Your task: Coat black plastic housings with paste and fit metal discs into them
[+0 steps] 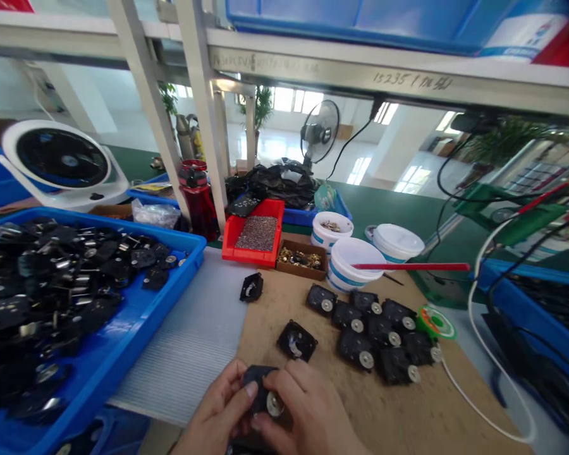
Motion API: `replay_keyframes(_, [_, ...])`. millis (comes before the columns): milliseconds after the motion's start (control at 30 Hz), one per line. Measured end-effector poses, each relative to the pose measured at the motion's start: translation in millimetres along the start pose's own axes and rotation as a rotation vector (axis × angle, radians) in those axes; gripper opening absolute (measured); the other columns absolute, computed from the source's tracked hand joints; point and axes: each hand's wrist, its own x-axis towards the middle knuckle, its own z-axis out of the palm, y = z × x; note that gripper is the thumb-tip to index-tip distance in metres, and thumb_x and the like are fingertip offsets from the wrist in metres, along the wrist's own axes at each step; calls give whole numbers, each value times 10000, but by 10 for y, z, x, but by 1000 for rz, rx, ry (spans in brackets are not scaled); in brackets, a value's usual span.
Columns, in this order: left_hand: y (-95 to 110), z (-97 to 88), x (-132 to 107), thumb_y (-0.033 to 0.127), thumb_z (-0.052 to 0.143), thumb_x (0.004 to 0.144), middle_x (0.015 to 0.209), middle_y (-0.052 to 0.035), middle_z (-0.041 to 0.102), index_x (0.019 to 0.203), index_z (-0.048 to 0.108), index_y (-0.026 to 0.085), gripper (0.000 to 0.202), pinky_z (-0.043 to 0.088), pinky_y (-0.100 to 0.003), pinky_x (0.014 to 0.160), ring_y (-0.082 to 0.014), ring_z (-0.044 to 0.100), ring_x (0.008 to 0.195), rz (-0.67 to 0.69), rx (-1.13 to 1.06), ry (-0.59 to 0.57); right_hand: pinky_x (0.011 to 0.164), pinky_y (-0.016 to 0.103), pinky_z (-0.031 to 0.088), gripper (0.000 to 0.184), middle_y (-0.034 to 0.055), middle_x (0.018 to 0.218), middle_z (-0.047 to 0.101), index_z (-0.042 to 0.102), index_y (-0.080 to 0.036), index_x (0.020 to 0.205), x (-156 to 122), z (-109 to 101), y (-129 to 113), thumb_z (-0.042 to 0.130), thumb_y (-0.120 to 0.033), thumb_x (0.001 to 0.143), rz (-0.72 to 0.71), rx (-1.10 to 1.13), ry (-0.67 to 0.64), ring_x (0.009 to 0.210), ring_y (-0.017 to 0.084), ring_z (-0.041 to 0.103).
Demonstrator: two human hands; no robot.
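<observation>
Low at the front of the bench, my left hand [220, 407] and my right hand [308, 407] are both closed around a black plastic housing [260, 374] with a silver disc on it. My fingers cover much of the part. Just beyond them lies an open black housing [297, 341] with a curved silver piece inside, and a similar smaller black part [251, 287] sits farther back. To the right, several black housings with silver discs [355, 349] are grouped on the brown board [308, 392].
A blue tray [189, 253] heaped with black parts stands at left. Behind the board are a red bin [265, 256] of small pieces, a cardboard box [301, 272] of brass-coloured parts and white tubs [339, 278], one with a red stick [417, 266] across it. A white cable [478, 414] curves at right.
</observation>
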Motion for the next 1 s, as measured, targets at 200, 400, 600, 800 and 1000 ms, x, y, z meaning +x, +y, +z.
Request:
replay_keyframes(200, [-34, -76, 31, 562, 617, 835, 699, 43, 530, 815, 509, 213, 366, 380, -233, 580, -118, 466, 617, 19, 196, -103, 608, 285, 469, 350, 3, 812, 693, 604, -219, 874, -163, -70, 160, 848, -187, 625, 21, 24, -94, 696, 222, 651])
replay_keyframes(400, [72, -112, 380, 323, 538, 916, 1185, -111, 635, 1297, 421, 227, 410, 506, -455, 911, -267, 608, 1072, 613, 1119, 33, 653, 301, 464, 235, 25, 875, 681, 566, -197, 1032, -211, -142, 464, 593, -94, 823, 209, -91, -29, 752, 212, 655])
replay_keyframes(600, [-31, -5, 681, 141, 570, 850, 1333, -157, 588, 1295, 461, 190, 460, 482, -545, 1003, -303, 545, 1220, 796, 1265, -23, 625, 322, 429, 191, 14, 789, 655, 581, -195, 928, -100, -28, 577, 639, -86, 783, 168, -317, 23, 685, 225, 637])
replay_keyframes(800, [-110, 40, 646, 84, 554, 832, 1354, -143, 580, 1240, 553, 206, 425, 518, -547, 966, -314, 564, 1189, 832, 1370, -25, 630, 351, 418, 209, 43, 821, 665, 604, -188, 942, -70, -32, 599, 654, -68, 778, 144, -370, -26, 696, 256, 637])
replay_keyframes(1000, [-108, 69, 658, 96, 538, 845, 1319, -159, 599, 1203, 588, 190, 374, 536, -560, 929, -330, 582, 1158, 847, 1421, -28, 630, 339, 432, 250, 19, 799, 650, 610, -195, 947, 17, -146, 589, 653, -40, 756, 152, -396, -97, 706, 240, 638])
